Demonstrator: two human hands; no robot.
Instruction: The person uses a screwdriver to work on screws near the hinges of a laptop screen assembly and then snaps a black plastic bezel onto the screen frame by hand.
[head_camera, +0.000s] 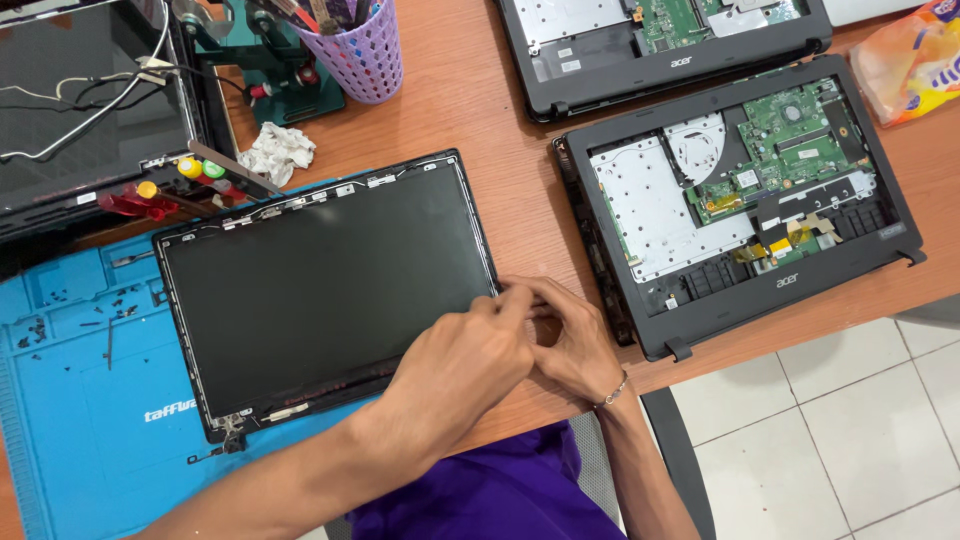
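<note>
Both hands' grip, left hand (465, 365) and right hand (572, 345), pinches the right edge of the screen panel (320, 285) lying on the blue mat (75, 400) and bench (520, 200); uneven prying there could crack the panel.

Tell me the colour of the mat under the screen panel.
Blue: the mat under the screen panel is bright blue, seen in the head view.
</note>
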